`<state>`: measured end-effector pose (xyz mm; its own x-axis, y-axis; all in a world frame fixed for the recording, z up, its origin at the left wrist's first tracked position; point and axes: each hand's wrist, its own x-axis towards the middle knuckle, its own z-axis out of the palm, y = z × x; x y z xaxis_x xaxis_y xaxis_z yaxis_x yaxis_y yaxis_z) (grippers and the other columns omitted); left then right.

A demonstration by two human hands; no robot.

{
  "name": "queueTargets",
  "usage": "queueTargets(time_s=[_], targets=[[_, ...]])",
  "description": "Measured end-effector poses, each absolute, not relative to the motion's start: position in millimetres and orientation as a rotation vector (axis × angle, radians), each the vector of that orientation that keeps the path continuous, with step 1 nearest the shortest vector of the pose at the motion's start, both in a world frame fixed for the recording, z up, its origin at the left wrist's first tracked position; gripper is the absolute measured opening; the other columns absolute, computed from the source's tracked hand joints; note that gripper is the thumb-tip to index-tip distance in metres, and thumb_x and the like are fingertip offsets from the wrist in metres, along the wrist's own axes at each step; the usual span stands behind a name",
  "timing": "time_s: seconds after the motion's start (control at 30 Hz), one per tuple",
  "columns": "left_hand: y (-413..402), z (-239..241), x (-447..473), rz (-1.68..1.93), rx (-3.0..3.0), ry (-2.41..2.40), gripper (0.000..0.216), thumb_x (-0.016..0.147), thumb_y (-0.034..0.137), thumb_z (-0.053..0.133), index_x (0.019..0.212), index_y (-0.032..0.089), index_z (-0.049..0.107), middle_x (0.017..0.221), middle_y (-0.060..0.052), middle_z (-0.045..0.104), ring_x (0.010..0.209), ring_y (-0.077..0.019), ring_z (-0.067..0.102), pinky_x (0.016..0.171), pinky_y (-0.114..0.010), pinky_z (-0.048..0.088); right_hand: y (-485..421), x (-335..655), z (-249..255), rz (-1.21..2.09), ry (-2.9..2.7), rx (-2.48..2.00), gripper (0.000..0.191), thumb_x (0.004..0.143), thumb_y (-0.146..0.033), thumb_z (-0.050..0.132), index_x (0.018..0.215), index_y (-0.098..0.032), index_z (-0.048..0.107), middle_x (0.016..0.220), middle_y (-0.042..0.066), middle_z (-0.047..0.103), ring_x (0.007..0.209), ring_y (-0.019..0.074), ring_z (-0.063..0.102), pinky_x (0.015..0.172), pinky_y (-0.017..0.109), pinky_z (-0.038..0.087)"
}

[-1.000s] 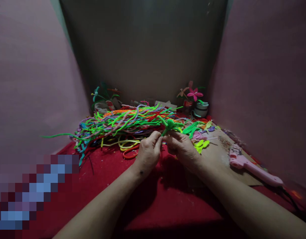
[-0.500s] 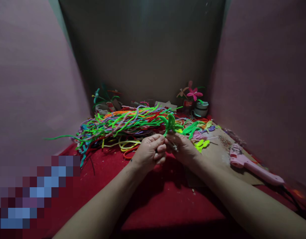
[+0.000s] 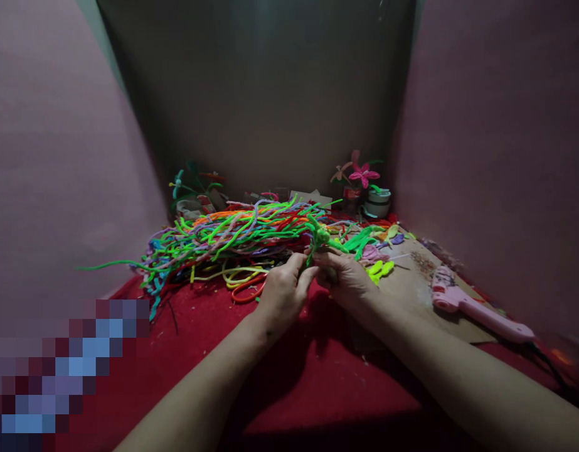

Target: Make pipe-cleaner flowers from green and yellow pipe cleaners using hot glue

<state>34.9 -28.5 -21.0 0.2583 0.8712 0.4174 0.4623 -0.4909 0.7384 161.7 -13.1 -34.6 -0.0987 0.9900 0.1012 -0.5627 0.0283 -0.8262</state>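
Note:
A green pipe-cleaner flower is held up between my two hands in the middle of the view. My left hand is closed, its thumb and fingers pinching at the flower's lower end. Against it, my right hand is also closed around the base of the same flower. The fingertips of both hands nearly meet there, so the stem is mostly hidden. Right behind lies a big heap of coloured pipe cleaners.
A pink hot glue gun lies on a cardboard sheet at the right. Green leaf shapes and yellow ones rest near my right hand. Behind stand a pink flower and a small white pot. Red cloth covers the table.
The flower has turned, so its petals look narrower and a paler middle shows. My left hand has shifted its fingers and turned, its thumb now stretched toward the right hand. The view has moved slightly.

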Motion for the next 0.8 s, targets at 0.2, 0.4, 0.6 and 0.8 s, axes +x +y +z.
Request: queueTargets(time_s=[0.2, 0.4, 0.6, 0.8], targets=[[-24, -32, 31, 1.133, 2.425, 1.371, 0.016, 0.086, 0.021, 0.038, 0.084, 0.019, 0.054, 0.066, -0.001, 0.055, 0.057, -0.0127, 0.050, 0.056, -0.023, 0.032, -19, 157, -37, 1.301, -0.956, -0.672, 0.012, 0.062, -0.023, 0.070, 0.067, -0.017, 0.060, 0.045, -0.009, 0.034, 0.040, 0.0043, 0.022, 0.038, 0.021, 0.016], [-18, -29, 32, 1.177, 1.978, 1.151, 0.020, 0.084, 0.029, 0.044, 0.074, 0.017, 0.055, 0.055, 0.004, 0.042, 0.049, -0.0074, 0.036, 0.050, -0.020, 0.029, -20, 154, -38, 1.281, -0.939, -0.700, 0.022, 0.060, -0.028, 0.071, 0.064, -0.017, 0.053, 0.046, -0.009, 0.034, 0.040, 0.0037, 0.020, 0.039, 0.022, 0.015], [-19, -21, 35, 1.071, 1.413, 0.909, 0.028, 0.073, 0.041, 0.060, 0.067, 0.016, 0.050, 0.046, 0.008, 0.037, 0.037, -0.0024, 0.025, 0.038, -0.017, 0.019, -21, 154, -33, 1.330, -0.917, -0.692, 0.023, 0.055, -0.026, 0.074, 0.066, -0.015, 0.057, 0.049, -0.009, 0.037, 0.042, 0.0028, 0.020, 0.039, 0.021, 0.014], [-18, -19, 33, 0.998, 1.226, 0.806, 0.030, 0.070, 0.041, 0.065, 0.071, 0.015, 0.052, 0.045, 0.007, 0.041, 0.035, -0.0006, 0.026, 0.036, -0.014, 0.017, -16, 156, -38, 1.412, -0.875, -0.657, 0.017, 0.058, -0.025, 0.072, 0.068, -0.015, 0.063, 0.044, -0.009, 0.038, 0.039, 0.0033, 0.023, 0.037, 0.020, 0.015]])
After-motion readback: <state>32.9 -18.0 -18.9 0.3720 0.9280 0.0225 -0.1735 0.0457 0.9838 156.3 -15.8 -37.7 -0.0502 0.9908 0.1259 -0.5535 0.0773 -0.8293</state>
